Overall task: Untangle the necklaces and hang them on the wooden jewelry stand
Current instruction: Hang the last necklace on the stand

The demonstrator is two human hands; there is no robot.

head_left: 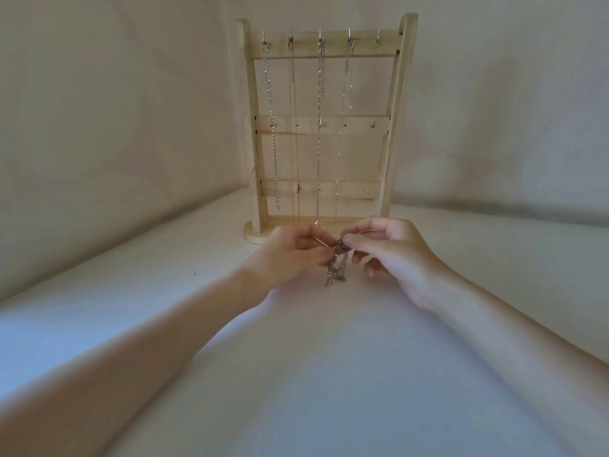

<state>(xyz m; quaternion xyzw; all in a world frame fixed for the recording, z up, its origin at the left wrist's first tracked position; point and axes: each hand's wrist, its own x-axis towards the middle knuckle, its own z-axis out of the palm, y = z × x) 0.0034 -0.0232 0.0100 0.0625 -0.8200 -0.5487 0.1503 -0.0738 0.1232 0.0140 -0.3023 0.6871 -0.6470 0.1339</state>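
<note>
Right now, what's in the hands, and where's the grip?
Both hands hold one tangled necklace. The left hand and right hand pinch it at its top, by the knot; loose chain ends dangle below.

Single head view, wide-angle, looking forward and down; pinching hands sit close at centre, wooden jewelry stand [324,127] upright just beyond the grip

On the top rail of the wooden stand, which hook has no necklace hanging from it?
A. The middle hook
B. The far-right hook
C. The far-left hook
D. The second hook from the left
B. On the pale wooden jewelry stand, four thin metal chains hang from the other top hooks, while the far-right silver hook is bare.
</note>
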